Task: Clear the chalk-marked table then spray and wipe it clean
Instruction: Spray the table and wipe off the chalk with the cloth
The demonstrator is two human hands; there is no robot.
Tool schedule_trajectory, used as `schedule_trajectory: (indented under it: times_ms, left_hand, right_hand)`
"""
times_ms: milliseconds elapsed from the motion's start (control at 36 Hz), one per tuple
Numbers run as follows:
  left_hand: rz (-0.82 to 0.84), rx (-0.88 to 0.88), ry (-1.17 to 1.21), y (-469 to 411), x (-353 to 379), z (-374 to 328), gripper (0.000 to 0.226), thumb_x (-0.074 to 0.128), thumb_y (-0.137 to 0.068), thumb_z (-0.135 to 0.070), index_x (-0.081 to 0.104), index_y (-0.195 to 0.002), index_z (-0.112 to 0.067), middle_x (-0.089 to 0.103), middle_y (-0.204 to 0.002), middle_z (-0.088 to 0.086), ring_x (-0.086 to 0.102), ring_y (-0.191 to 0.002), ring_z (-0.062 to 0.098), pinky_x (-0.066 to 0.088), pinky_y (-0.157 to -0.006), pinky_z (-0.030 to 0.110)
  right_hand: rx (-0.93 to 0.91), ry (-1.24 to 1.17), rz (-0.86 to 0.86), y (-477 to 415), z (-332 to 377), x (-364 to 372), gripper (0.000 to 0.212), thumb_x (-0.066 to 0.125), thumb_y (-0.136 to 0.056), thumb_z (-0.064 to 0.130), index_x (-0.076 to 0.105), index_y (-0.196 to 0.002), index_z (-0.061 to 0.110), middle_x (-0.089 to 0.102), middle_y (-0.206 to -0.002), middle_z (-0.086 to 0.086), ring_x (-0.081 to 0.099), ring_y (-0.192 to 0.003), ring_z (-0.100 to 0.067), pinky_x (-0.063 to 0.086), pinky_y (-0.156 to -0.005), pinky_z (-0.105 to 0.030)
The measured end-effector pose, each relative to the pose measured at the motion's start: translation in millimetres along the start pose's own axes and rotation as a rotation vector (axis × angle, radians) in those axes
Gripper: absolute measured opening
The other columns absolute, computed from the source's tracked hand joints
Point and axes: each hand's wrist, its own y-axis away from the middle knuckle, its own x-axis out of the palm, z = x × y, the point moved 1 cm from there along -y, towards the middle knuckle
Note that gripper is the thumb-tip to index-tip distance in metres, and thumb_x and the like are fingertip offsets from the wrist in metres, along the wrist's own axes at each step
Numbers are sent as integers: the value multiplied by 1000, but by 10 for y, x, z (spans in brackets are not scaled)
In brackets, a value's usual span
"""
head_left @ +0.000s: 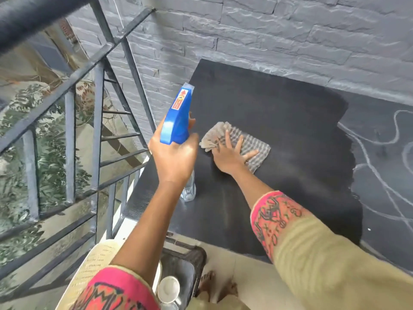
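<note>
Checked cloth (241, 143) lay under flat, open right hand (230, 156); left hand (173, 153) gripped spray bottle (177, 118). Best: overlap strokes toward chalk marks (377, 173) on table (268, 104).

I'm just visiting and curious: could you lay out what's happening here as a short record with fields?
Setting: dark table against a grey brick wall, beside a metal railing
Left hand: holds a blue spray bottle upright above the table
Right hand: pressed flat on a checked cloth
Cleaned: left part looks wiped dark
Remaining: chalk lines on the right
</note>
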Motion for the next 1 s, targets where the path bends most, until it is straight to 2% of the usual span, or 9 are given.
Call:
schedule_trajectory:
  times_ms: [167, 278, 389, 500, 611, 694, 806, 944, 1000]
  left_hand:
    - [58, 15, 8, -155, -138, -68, 31, 48, -58, -5, 66, -74, -24, 69, -78, -16, 65, -76, -1, 50, -71, 18]
    - [49, 65, 128, -306, -205, -283, 28, 48, -56, 0, 62, -69, -20, 69, -80, -5, 68, -81, 11, 51, -72, 27]
    - [46, 142, 181, -400, -207, -513, 27, 47, -56, 3, 61, -77, -6, 70, -84, -4, 70, -86, 6, 51, -67, 22]
    - [40, 146, 184, -388, -176, -589, 29, 47, -56, 3, 60, -81, -5, 69, -83, -5, 70, -85, 6, 50, -61, 20]
    - [59, 122, 163, -300, -177, -486, 28, 47, -55, 2, 61, -76, -10, 70, -78, -12, 70, -87, 8, 52, -70, 20]
    - [79, 79, 145, -201, -199, -364, 29, 48, -53, 0, 62, -74, -14, 69, -82, -7, 69, -87, 12, 51, -73, 23]
    - [140, 49, 147, -38, -195, -305, 35, 50, -57, 1, 64, -78, -22, 70, -77, -19, 69, -93, 11, 50, -75, 23]
    - [219, 50, 160, 165, -79, -363, 43, 45, -59, -1, 59, -83, -34, 68, -79, -30, 63, -81, 13, 43, -58, 19]
    - [243, 32, 156, 232, -2, -348, 39, 46, -59, -2, 57, -83, -31, 68, -78, -31, 58, -78, 14, 40, -55, 22]
  right_hand:
    - [-294, 199, 26, 646, -13, 342, 50, 18, -99, 44, -3, -144, 50, -19, -155, 16, -25, -141, -30, -13, -94, -78]
    - [-317, 217, 36, 847, 30, 463, 50, 16, -98, 50, -4, -144, 51, -21, -155, 14, -26, -140, -32, -15, -92, -79]
    - [-510, 274, 69, 1117, 199, 620, 50, 15, -97, 51, -1, -144, 51, -24, -153, 13, -32, -136, -34, -20, -92, -77]
    - [-686, 364, 102, 1352, 43, 668, 49, 12, -95, 50, -2, -142, 55, -24, -152, 18, -32, -137, -30, -27, -92, -72]
    - [-567, 299, 106, 1440, -462, 510, 51, 24, -100, 41, -3, -140, 59, -27, -149, 24, -37, -135, -22, -27, -94, -70]
    - [-333, 221, 62, 1409, -963, 353, 55, 25, -100, 38, -8, -137, 61, -29, -146, 27, -36, -134, -20, -21, -96, -72]
    - [-17, 67, 12, 1452, -1357, 203, 53, 22, -101, 37, -8, -138, 60, -25, -151, 23, -27, -141, -21, -11, -98, -74]
    - [45, 48, -22, 1592, -1151, 300, 54, 27, -101, 38, -5, -143, 53, -22, -155, 14, -23, -141, -32, -6, -96, -79]
    - [10, 126, -28, 1724, -1051, 357, 63, 43, -97, 37, 5, -146, 47, -9, -158, 8, -10, -143, -41, 2, -93, -81]
